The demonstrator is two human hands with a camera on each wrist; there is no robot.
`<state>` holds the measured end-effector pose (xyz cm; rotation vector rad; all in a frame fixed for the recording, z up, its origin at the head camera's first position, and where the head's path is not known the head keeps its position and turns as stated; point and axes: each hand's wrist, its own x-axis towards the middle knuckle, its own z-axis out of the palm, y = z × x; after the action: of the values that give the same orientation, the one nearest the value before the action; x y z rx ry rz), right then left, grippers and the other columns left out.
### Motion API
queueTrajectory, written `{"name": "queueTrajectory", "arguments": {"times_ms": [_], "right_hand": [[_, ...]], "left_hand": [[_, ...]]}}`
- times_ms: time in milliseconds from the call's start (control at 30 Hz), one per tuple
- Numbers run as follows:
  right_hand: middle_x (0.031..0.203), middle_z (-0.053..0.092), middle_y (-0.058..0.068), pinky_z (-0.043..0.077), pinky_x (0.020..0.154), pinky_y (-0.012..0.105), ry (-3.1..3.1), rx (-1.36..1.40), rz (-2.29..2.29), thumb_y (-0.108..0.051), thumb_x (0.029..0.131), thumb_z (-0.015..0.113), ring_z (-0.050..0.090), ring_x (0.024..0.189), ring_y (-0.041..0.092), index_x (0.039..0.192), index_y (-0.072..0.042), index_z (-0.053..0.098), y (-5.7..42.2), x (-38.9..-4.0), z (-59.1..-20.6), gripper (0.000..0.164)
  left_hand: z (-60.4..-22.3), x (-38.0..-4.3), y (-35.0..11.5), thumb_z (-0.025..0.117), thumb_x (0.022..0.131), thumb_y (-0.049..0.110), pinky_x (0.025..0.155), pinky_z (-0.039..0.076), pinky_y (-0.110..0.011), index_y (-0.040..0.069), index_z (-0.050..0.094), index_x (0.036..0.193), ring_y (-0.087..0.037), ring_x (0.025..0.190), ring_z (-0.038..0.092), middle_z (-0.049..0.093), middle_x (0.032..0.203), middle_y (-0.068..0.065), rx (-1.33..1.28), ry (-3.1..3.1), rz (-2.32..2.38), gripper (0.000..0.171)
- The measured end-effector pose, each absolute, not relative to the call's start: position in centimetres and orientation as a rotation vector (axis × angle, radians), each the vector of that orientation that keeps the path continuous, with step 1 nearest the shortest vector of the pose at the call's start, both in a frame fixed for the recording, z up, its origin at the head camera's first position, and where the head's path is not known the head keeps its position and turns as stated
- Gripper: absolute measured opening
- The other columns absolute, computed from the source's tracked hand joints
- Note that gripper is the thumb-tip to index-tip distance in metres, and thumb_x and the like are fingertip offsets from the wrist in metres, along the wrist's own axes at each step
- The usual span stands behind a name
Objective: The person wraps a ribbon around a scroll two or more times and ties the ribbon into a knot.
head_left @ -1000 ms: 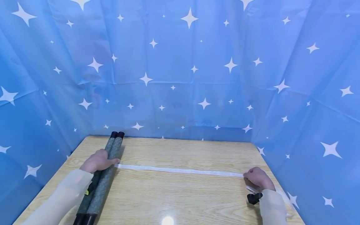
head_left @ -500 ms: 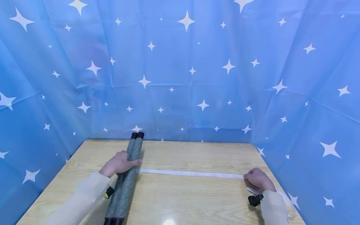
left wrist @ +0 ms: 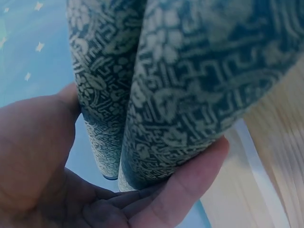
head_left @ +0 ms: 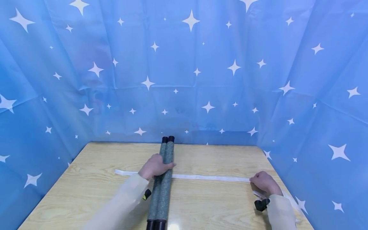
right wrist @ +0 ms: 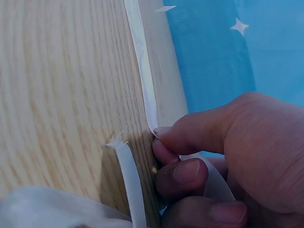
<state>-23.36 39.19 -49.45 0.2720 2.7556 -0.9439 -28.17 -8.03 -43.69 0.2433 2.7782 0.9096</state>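
Observation:
My left hand (head_left: 154, 166) grips a double-rolled scroll (head_left: 163, 195), its two rolls side by side with dark end caps. In the left wrist view the scroll's cover (left wrist: 171, 95) shows a pale pattern on dark green-blue, and the hand curls round it from below. A white ribbon (head_left: 211, 177) stretches crosswise over the table and passes behind the scroll, with its far end showing to the left. Near the table's right edge my right hand (head_left: 265, 182) pinches this ribbon between thumb and finger. A frayed ribbon end (right wrist: 124, 156) stands beside those fingers in the right wrist view.
The wood-grain table (head_left: 95, 195) is bordered at the back and both sides by a blue star-printed curtain (head_left: 178, 64). More white ribbon (head_left: 291, 201) trails by the right wrist. A small black device (head_left: 261, 204) sits at the right cuff.
My left hand has carried the scroll rightward from the table's left side to near the middle, uncovering the ribbon's left end. The right hand keeps its place, pinching the ribbon.

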Motion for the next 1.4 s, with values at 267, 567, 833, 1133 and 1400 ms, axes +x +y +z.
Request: {"name": "queueTrajectory", "arguments": {"times_ms": [267,567,833,1133,1400], "right_hand": [[0.059,0.036,-0.003,0.036,0.059,0.032,2.781,0.265,-0.919,-0.022,0.102,0.053,0.037,0.055,0.015,0.065,-0.016,0.043,39.1,-23.8,-49.1,0.039],[0.058,0.033,-0.003,0.036,0.058,0.032,2.803,0.234,-0.904,-0.022,0.102,0.053,0.034,0.054,0.015,0.064,-0.016,0.04,39.3,-23.6,-49.0,0.04],[0.056,0.031,-0.004,0.035,0.058,0.031,2.809,0.235,-0.897,-0.021,0.101,0.053,0.033,0.053,0.014,0.063,-0.017,0.039,39.3,-23.6,-49.4,0.041],[0.058,0.037,-0.003,0.036,0.058,0.031,2.792,0.231,-0.886,-0.023,0.102,0.054,0.037,0.054,0.015,0.066,-0.015,0.045,39.1,-23.2,-49.4,0.038],[0.058,0.037,-0.003,0.037,0.058,0.032,2.777,0.263,-0.928,-0.023,0.102,0.053,0.037,0.054,0.015,0.065,-0.015,0.043,39.1,-23.1,-49.3,0.039]], "left_hand": [[-44.6,-28.1,-2.8,0.068,0.096,0.049,0.048,0.034,-0.032,0.016,0.043,0.057,-0.016,0.049,0.037,0.033,0.059,0.001,0.295,2.773,0.917,0.056],[-46.4,-28.0,1.3,0.071,0.095,0.044,0.048,0.035,-0.03,0.017,0.042,0.052,-0.015,0.047,0.037,0.036,0.057,0.001,0.353,2.859,0.793,0.058],[-47.2,-28.0,3.6,0.072,0.094,0.045,0.046,0.042,-0.03,0.01,0.059,0.057,-0.016,0.051,0.051,0.067,0.079,-0.014,0.33,2.966,0.594,0.052],[-47.5,-27.7,4.3,0.071,0.095,0.047,0.044,0.038,-0.028,0.013,0.053,0.051,-0.014,0.048,0.046,0.052,0.059,-0.005,0.285,2.997,0.461,0.058],[-47.1,-27.7,4.4,0.067,0.096,0.051,0.045,0.04,-0.027,0.009,0.063,0.057,-0.015,0.053,0.055,0.07,0.078,-0.013,0.268,3.013,0.354,0.058]]}}
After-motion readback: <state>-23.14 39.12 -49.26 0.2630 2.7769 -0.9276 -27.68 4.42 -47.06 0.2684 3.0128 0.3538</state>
